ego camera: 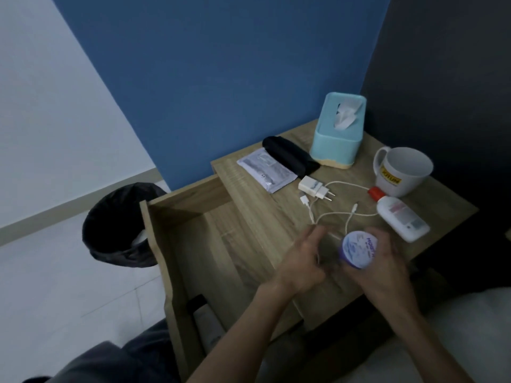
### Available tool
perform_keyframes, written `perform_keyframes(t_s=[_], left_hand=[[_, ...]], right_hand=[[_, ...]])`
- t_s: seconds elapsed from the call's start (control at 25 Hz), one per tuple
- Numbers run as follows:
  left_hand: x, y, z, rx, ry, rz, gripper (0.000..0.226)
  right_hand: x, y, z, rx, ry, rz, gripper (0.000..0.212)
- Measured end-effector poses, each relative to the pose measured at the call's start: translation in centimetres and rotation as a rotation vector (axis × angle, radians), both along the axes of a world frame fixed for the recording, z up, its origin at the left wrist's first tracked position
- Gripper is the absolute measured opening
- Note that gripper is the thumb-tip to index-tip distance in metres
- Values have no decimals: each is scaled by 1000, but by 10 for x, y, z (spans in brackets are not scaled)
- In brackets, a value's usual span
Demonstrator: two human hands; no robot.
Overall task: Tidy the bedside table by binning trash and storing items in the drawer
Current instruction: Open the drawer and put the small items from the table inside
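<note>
Jar [357, 250]: small, round, with a flat pale lid printed in purple and a darker body below. It was held over the front of the table [448, 208], just right of the open drawer [193, 244].

Right hand [387, 268] gripped it, fingers curled round the rim from the far side. Left hand [300, 261] was close against the jar's left; motion blur hid the fingers, so I could not tell whether it held or only touched.

Handling, as a judgement:
- Probably hard plastic: rigid, light to middling in weight, smooth-sided and a little slick.
- Best taken round the body rather than by the lid alone, which might turn or lift.
- It should sit stable on its flat base in the drawer.

Other things on the table:
- Cable [345, 214]: thin, white, limp, loosely snaking; it would need gathering.
- Charger [313, 186]: a hard white block with two pins.
- Bottle [401, 218]: white plastic with a red cap, lying on its side just beside the mug [402, 170], which was glossy white and upright.
- Packet [265, 172]: flat, crinkly foil.
- Beside the packet, a soft black cloth roll [287, 154].
- Tissue box [338, 131]: mint green, rounded, with a tissue poking out.

The drawer was wood-grain, with a pale tube [208, 324] lying in its near corner. A bin [119, 225] with a black liner stood on the floor to the left.
</note>
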State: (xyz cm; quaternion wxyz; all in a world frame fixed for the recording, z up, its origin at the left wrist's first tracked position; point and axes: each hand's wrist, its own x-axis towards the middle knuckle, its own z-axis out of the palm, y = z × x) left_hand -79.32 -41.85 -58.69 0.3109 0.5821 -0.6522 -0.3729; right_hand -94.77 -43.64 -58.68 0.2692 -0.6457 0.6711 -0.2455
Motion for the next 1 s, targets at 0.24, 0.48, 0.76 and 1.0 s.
perform_keyframes(t_s=[0.24,0.48,0.76,1.0], left_hand=[[-2,2,5,-110,59,5,65],[27,13,16,70,314,207,60],[58,25,33,67,375,303,57],[84,57,68,-59,288,355,59]], right_hand=[[5,-6,39,90,-424,267,75],[-50,-93,1,116,267,-69,71],[-47,-81,-1,140,212,-23,55],[30,-11,52,84,-352,137,65]])
